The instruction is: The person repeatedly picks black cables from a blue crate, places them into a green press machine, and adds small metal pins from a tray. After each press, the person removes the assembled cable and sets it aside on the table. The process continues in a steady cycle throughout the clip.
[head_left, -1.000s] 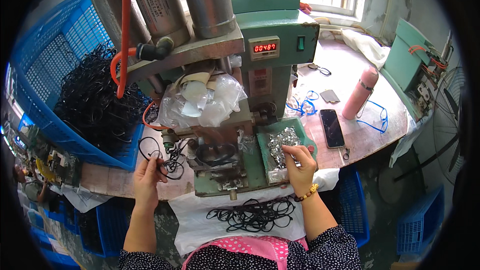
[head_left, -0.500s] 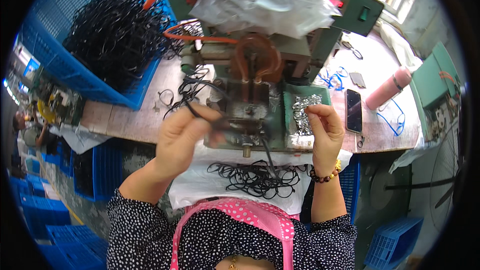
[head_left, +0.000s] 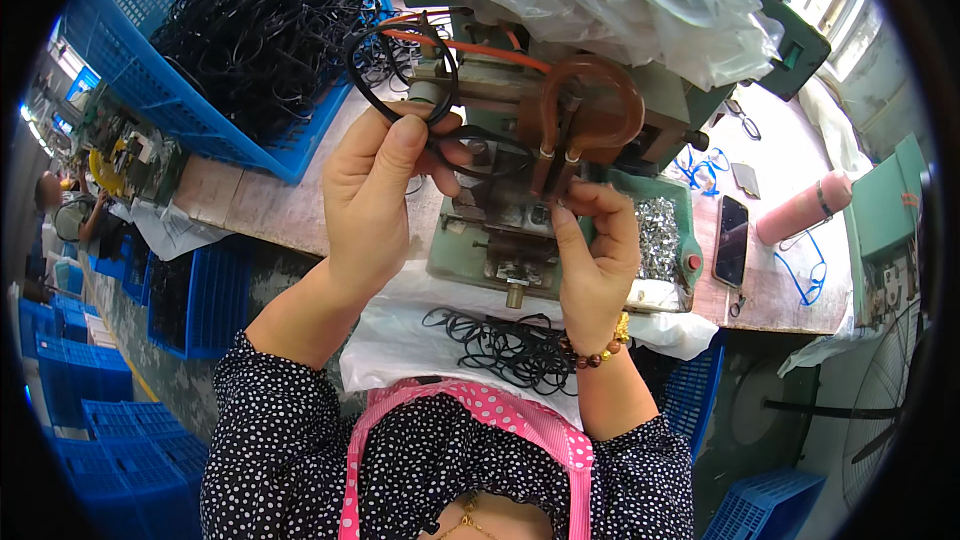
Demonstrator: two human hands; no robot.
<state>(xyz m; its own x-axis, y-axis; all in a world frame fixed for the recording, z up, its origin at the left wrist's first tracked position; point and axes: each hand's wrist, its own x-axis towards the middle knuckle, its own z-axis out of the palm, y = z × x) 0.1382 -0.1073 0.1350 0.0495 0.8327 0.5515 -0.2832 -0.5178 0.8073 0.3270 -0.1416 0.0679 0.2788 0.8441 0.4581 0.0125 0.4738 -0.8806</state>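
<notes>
Left hand (head_left: 375,190) pinching black cord loop (head_left: 400,70), raised since earlier, right hand (head_left: 590,250) fingertips closed at green press (head_left: 520,230), blue basket (head_left: 200,130) left, phone (head_left: 731,240) right.

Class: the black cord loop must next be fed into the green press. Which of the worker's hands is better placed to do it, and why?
Left. The left hand already grips the black cord loop beside the green bench press. The right hand pinches something small at the press front, so it looks occupied.

Worn workbench (head_left: 250,202), blue crates (head_left: 70,380) on floor, bright window (head_left: 835,0).
</notes>
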